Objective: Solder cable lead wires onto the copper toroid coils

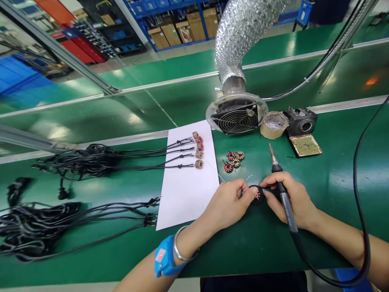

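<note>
My left hand and my right hand meet over a small round black part with a copper-wound coil on the green bench. Fingertips of both hands pinch that part. My right hand also carries a black soldering iron, its metal tip pointing up and away from me, its cable trailing back past my forearm. A blue strap and a metal bangle circle my left wrist.
Several loose coils lie just beyond the hands. A white sheet holds black cables ending in coils. Cable bundles lie at left. A fume fan, tape roll, iron stand and sponge tray sit behind.
</note>
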`<action>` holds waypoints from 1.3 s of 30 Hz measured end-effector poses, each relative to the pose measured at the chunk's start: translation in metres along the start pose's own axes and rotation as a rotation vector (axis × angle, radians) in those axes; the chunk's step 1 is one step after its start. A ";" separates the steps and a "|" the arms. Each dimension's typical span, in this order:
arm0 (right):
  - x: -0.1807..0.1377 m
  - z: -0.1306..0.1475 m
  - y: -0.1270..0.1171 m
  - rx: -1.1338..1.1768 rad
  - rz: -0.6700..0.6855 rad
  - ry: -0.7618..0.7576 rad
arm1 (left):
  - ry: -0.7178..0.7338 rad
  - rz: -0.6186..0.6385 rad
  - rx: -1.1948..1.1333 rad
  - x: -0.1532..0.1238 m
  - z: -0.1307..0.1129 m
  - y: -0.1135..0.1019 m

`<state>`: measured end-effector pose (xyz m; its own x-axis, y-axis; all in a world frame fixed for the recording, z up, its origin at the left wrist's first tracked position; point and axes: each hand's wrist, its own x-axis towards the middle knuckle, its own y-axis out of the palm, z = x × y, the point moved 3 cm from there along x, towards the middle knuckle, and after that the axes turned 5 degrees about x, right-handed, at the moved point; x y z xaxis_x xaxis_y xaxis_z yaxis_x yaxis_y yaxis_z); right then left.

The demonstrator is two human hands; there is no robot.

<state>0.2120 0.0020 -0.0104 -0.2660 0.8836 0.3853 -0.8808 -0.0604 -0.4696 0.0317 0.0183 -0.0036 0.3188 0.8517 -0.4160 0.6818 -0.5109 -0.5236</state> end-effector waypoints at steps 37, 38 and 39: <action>0.036 -0.049 -0.092 -0.498 -0.587 0.055 | 0.124 -0.324 0.893 0.124 -0.092 -0.017; 0.035 -0.047 -0.095 -0.495 -0.602 0.054 | 0.106 -0.325 0.897 0.131 -0.094 -0.015; 0.034 -0.046 -0.097 -0.490 -0.614 0.053 | 0.089 -0.325 0.898 0.135 -0.095 -0.013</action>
<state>0.3062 0.0593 0.0121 0.2425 0.7143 0.6565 -0.5878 0.6465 -0.4863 0.1286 0.1512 0.0176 0.2775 0.9542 -0.1115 -0.0013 -0.1157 -0.9933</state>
